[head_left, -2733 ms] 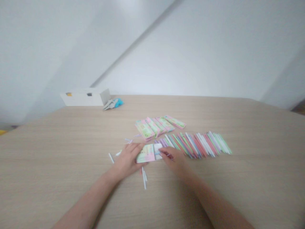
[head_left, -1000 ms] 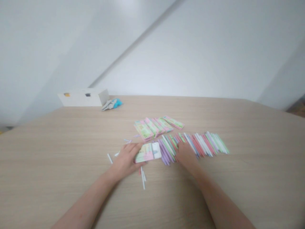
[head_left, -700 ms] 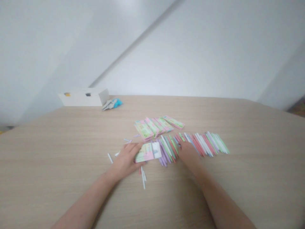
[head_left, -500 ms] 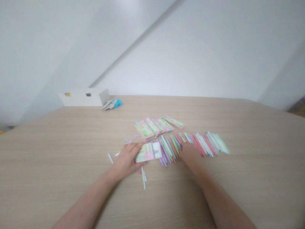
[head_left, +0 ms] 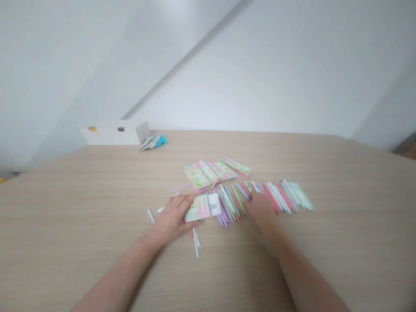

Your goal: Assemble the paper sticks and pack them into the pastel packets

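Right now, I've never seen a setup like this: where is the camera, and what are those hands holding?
These are a person's two bare hands, seen from a camera worn on their head, looking forward and down. The left hand rests on a pale pink-and-green paper pack; the right hand sits at the edge of a long row of pastel sticks, and I can't tell if it grips any. On the wooden table lie more packs further off, loose white sticks, and at the far edge a white box and a blue-and-grey bundle.
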Demonstrator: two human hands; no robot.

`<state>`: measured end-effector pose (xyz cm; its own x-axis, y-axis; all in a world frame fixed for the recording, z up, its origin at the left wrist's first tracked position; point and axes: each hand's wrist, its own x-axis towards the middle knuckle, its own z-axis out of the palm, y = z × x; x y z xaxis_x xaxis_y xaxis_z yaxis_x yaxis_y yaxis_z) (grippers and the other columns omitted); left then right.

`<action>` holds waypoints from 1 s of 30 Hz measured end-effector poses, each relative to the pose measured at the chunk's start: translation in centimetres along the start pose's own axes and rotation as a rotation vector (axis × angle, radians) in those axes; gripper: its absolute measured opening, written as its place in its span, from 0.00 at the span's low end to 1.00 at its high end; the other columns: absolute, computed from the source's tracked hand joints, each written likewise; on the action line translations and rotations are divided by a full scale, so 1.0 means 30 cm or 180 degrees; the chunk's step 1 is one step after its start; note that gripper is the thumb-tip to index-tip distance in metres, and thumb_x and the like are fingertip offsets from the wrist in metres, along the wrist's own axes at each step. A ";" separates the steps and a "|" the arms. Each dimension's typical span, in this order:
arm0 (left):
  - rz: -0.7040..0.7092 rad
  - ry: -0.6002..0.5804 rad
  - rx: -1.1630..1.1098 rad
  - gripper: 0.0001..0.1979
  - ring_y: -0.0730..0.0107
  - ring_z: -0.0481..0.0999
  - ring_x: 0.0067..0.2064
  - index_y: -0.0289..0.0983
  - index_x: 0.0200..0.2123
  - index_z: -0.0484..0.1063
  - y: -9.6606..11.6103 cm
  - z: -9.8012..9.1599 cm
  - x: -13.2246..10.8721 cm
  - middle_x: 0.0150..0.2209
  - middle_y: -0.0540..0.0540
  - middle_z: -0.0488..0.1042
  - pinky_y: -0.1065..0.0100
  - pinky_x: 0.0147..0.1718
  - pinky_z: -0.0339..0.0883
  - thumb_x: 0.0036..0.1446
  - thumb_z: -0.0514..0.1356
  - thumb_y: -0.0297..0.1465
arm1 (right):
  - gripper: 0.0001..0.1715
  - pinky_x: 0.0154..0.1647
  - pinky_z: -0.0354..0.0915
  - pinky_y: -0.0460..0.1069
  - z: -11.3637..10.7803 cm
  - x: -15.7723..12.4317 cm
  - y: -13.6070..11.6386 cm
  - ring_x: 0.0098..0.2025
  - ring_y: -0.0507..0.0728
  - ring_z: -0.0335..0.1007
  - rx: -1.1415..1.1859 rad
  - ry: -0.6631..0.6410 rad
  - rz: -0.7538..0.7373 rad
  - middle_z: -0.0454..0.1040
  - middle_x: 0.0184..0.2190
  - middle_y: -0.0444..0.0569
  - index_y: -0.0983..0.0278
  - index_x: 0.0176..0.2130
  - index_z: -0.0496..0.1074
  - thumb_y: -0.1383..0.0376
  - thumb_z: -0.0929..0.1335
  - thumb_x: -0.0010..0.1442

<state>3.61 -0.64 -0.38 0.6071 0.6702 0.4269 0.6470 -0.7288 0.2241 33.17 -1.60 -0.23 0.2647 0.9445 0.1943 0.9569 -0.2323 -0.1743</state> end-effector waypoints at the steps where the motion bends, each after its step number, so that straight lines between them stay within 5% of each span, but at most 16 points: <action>1: 0.0001 0.0004 0.0008 0.32 0.55 0.65 0.54 0.41 0.59 0.55 -0.001 0.001 -0.001 0.52 0.41 0.67 0.57 0.52 0.57 0.53 0.60 0.44 | 0.12 0.36 0.63 0.49 -0.004 0.000 -0.003 0.38 0.59 0.73 0.0081 0.0074 0.0007 0.76 0.33 0.58 0.70 0.35 0.71 0.66 0.61 0.58; 6: 0.0005 0.0025 0.0033 0.33 0.55 0.65 0.53 0.41 0.59 0.55 -0.007 0.009 -0.004 0.52 0.40 0.67 0.56 0.52 0.57 0.53 0.60 0.44 | 0.09 0.35 0.66 0.50 -0.020 -0.013 -0.045 0.31 0.56 0.73 0.1765 0.0613 0.0061 0.76 0.29 0.50 0.65 0.37 0.66 0.65 0.65 0.53; 10: 0.0025 0.0016 0.0013 0.33 0.54 0.65 0.53 0.41 0.60 0.55 -0.009 0.012 -0.003 0.52 0.40 0.68 0.56 0.52 0.57 0.53 0.60 0.43 | 0.19 0.18 0.63 0.46 -0.032 -0.049 -0.103 0.17 0.51 0.66 0.3909 0.0372 -0.0139 0.71 0.23 0.40 0.62 0.42 0.58 0.62 0.67 0.52; 14: 0.0071 0.0020 0.0027 0.32 0.55 0.66 0.53 0.40 0.59 0.56 -0.007 0.008 0.000 0.52 0.40 0.68 0.56 0.52 0.58 0.53 0.60 0.44 | 0.24 0.15 0.63 0.43 -0.054 -0.102 -0.152 0.18 0.49 0.67 0.4916 0.0248 -0.0411 0.72 0.27 0.39 0.60 0.45 0.54 0.63 0.68 0.52; 21: 0.0075 -0.0028 0.0042 0.31 0.56 0.65 0.53 0.39 0.58 0.57 0.000 0.003 0.002 0.52 0.40 0.68 0.56 0.52 0.57 0.54 0.58 0.44 | 0.12 0.22 0.70 0.46 -0.097 -0.163 -0.176 0.24 0.52 0.73 0.4814 0.0739 -0.0706 0.75 0.29 0.44 0.59 0.43 0.56 0.61 0.64 0.61; 30: 0.0052 -0.0017 0.0028 0.30 0.55 0.65 0.52 0.38 0.57 0.58 -0.002 0.000 0.001 0.51 0.39 0.68 0.55 0.51 0.57 0.54 0.59 0.44 | 0.08 0.26 0.71 0.48 -0.047 -0.186 -0.172 0.28 0.54 0.75 0.3845 0.0880 -0.1106 0.76 0.33 0.50 0.61 0.41 0.60 0.64 0.64 0.61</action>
<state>3.58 -0.56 -0.39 0.6200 0.6590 0.4258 0.6409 -0.7384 0.2095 26.93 -6.00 0.93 0.1793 0.7998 0.5729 0.3042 0.5087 -0.8054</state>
